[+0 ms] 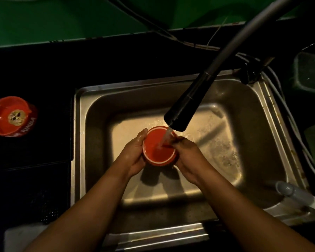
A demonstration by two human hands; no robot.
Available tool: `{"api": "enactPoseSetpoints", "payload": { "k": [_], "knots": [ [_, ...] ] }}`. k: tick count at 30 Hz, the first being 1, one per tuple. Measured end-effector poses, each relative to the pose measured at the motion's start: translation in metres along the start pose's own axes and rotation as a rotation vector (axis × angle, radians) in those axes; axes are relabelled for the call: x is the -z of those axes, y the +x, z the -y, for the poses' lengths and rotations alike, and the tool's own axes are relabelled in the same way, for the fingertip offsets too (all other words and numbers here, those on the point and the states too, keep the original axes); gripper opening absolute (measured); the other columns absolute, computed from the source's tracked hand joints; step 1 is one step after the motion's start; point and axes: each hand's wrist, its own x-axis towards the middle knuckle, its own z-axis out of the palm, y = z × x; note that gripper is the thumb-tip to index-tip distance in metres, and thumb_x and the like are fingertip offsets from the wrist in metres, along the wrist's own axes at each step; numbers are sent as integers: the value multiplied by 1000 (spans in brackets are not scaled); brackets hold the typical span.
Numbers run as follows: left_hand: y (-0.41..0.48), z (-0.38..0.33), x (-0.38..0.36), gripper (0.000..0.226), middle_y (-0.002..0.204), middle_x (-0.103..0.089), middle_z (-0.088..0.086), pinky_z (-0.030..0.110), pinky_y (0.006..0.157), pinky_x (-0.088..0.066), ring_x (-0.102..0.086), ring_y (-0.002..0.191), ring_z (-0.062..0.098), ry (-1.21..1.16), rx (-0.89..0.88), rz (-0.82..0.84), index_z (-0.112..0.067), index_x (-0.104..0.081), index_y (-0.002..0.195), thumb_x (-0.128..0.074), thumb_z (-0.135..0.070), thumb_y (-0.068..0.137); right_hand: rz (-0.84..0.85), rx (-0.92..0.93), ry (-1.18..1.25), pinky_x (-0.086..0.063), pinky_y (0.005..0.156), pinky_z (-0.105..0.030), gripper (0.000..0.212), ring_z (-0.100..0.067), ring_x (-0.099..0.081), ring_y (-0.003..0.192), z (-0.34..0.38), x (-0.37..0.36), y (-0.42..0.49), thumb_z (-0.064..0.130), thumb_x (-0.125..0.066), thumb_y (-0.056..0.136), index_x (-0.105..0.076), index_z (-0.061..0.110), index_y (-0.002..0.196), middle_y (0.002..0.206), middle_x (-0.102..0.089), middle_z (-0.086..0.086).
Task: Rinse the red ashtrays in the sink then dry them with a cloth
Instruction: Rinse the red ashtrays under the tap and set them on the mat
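Note:
A red ashtray (159, 148) with a white ring is held upside down over the steel sink (102, 99), under water running from the black tap head (182, 113). My left hand (135, 153) grips its left side, fingers curled round the rim. My right hand (185, 157) holds its right side, with fingers on the wet base near the stream. A second red ashtray (11, 116) with a round emblem inside sits upright on the dark counter at the far left.
A whitish cloth-like shape (24, 237) lies at the bottom left by my forearm. A grey tap hose (244, 35) arcs over the sink from the upper right. Cables (189, 42) run along the back counter. A dark container (309, 73) stands at the right.

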Motion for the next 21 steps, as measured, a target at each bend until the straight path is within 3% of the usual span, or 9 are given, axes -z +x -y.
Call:
{"api": "enactPoseSetpoints", "payload": {
  "k": [2,5,7,9,12,14,16,19,21],
  "knots": [
    [2,2,-11,52,105,-71,15,41,83,-53,-67,92,26,92,47,-26,-11,-61,119,-40,-51,96,-54,133,-244,-57,70,-31,13,-17,-69,87,-1,0,-5,17,-66,87,-62,26,97,99,-71,-3],
    [3,-3,-25,56,84,-72,10,34,61,-55,-69,73,22,85,166,85,-12,-69,94,-37,-57,96,-37,401,-615,-54,86,-40,22,-16,-64,96,-9,8,-11,20,-71,83,-59,28,100,103,-68,0],
    [0,-10,-26,51,83,-71,11,35,64,-56,-69,74,23,56,210,192,-9,-71,89,-41,-50,95,-18,705,-1042,-48,97,-42,38,-20,-55,112,-20,22,-10,31,-68,83,-55,27,118,121,-60,-3],
    [0,-16,-23,36,86,-72,12,34,68,-56,-69,77,22,64,208,251,-5,-65,104,-45,-33,92,-65,859,-1290,-31,110,-46,50,-27,-32,132,-31,38,-8,46,-59,81,-44,37,128,141,-39,-2],
    [0,-20,-21,38,107,-68,22,43,79,-58,-68,93,32,125,118,210,-2,-55,124,-45,-11,89,-119,609,-914,-27,112,-33,59,-21,-16,144,-36,39,-10,58,-55,82,-25,58,133,155,-14,3],
    [-1,-19,-16,46,124,-59,28,54,99,-46,-58,114,41,176,30,144,-3,-51,131,-45,-3,85,-104,327,-375,-44,102,-36,59,-20,-39,135,-31,32,-8,59,-53,86,-21,55,136,154,-26,0],
    [-3,-16,-4,49,127,-57,30,57,104,-40,-55,117,44,245,-50,95,-3,-52,130,-47,0,81,-32,76,0,-56,85,-43,53,-24,-58,116,-26,23,2,53,-52,88,-37,36,136,142,-47,-4],
    [-19,-15,15,40,119,-63,25,53,99,-46,-60,111,41,394,-113,32,-5,-55,128,-47,1,89,-21,-67,44,-58,75,-43,33,-27,-64,104,-37,-3,10,31,-60,92,-50,25,123,119,-62,-5],
    [-34,-13,28,34,107,-69,18,43,88,-53,-64,100,34,486,-116,-51,-7,-60,121,-45,2,92,3,-157,-7,-58,76,-45,37,-28,-66,102,-49,-8,10,22,-61,92,-49,23,128,117,-64,-6]
  ]
}}
